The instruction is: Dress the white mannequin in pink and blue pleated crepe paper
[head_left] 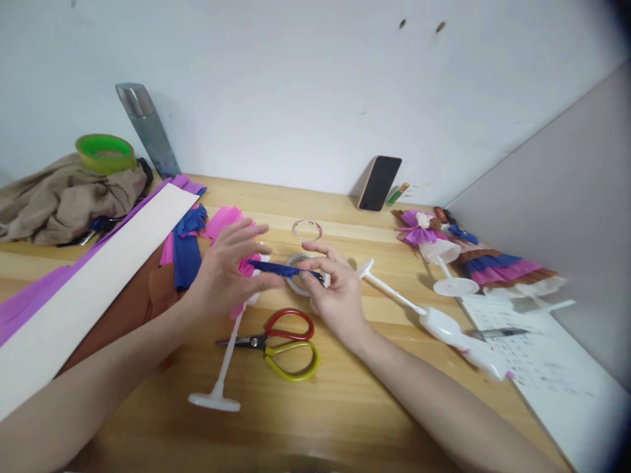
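Near the middle, my right hand (335, 289) pinches one end of a gathered dark blue paper piece (273, 267). Spread fingers and thumb of my left hand (229, 263) stand around its other end; contact there is unclear. Beneath my hands, a roll of tape (298, 284) is partly hidden. Scissors with red and yellow handles (269, 343) lie below, blades pointing left. A white stand (224, 368) with a round base lies across the blades' area, its upper end near pink crepe paper (224, 220) behind my left hand.
Crepe strips and a long cream sheet (113, 272) cover the left. A bottle (148, 128), green tape roll (106, 154) and phone (379, 184) stand behind. Rightward are a white glue gun-like tool (461, 341), another white stand (392, 289), paper decorations (513, 269) and a white board (557, 368).
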Available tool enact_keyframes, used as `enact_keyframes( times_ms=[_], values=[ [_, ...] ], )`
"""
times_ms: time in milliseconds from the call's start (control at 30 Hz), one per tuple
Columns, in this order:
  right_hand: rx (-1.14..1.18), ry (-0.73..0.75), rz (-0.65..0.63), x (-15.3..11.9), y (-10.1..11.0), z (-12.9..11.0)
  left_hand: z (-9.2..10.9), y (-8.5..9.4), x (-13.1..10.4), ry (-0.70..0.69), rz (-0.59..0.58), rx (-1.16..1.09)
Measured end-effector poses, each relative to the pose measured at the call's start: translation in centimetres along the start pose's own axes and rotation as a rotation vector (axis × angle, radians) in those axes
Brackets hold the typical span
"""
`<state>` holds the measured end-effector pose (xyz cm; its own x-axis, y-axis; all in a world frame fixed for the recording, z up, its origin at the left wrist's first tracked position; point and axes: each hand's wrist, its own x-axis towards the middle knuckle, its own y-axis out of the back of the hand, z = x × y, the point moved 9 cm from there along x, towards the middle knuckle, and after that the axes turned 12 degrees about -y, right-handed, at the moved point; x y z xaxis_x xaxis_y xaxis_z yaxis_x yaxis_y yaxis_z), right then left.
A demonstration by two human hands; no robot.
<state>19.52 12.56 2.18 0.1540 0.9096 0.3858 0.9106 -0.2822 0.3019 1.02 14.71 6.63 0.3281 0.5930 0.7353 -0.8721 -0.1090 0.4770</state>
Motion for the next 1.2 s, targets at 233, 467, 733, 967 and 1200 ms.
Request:
enact_keyframes(
  times_ms=[233, 467, 733, 967, 1200],
  values=[
    [0.176, -0.174, 0.039, 1.1, 0.6, 2.4, -4.2, 1.3, -1.5, 0.505, 0.221, -0.326],
    [0.174, -0.103, 0.048, 0.4, 1.1, -0.1, -3.1, -5.6, -4.3, 0.775, -0.093, -0.737],
    [0.728, -0.708, -0.231, -1.5, -3.0, 3.1, -1.6, -7.0, -4.9, 0.837, -0.118, -0.839],
    [0.981, -1.027, -0.430, -2.8, -5.4, 4.8, -1.8, -4.9, -4.3, 0.827, 0.080, -0.786],
    [0.910, -0.820, -0.259, -2.1, -4.2, 4.2, -1.3, -5.6, -4.9, 0.858, 0.113, -0.813]
  ],
)
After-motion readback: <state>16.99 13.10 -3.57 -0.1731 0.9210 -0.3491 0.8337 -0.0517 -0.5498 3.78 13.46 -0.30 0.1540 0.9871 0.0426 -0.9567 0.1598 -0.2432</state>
